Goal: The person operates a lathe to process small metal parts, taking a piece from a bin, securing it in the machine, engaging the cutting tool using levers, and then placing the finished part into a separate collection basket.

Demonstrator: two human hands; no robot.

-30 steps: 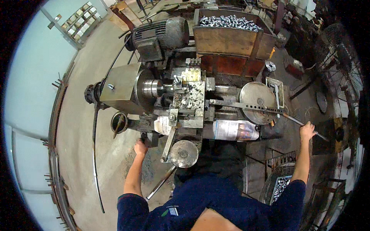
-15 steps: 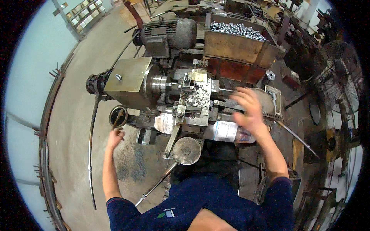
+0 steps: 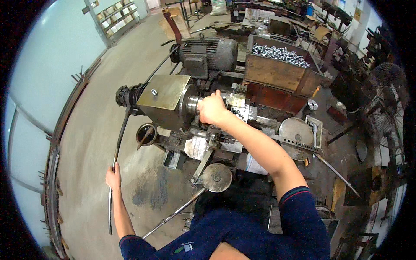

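Observation:
My left hand (image 3: 113, 177) is closed around a long metal lever (image 3: 111, 203) hanging at the left of a small lathe. My right hand (image 3: 211, 108) reaches across the cross slide (image 3: 239, 113) to the front of the steel spindle chuck (image 3: 190, 104). Its fingers are bent together there, and whatever they hold is hidden behind the hand. A small shiny metal piece (image 3: 154, 92) rests on the flat headstock cover (image 3: 167, 89). Below the headstock sits a round dark pot (image 3: 141, 130) with a brush-like stick (image 3: 146, 136) leaning in it.
Behind the lathe stand an electric motor (image 3: 210, 54) and a rusty bin (image 3: 275, 69) of small shiny metal parts (image 3: 281, 55). A round handwheel-like disc (image 3: 217, 177) sits in front of my body. A caged fan (image 3: 388, 93) stands at the right.
My left hand has let go of the stick in the pot and taken hold of the long lever. My right hand has gone from open at the carriage's right side leftward to the chuck.

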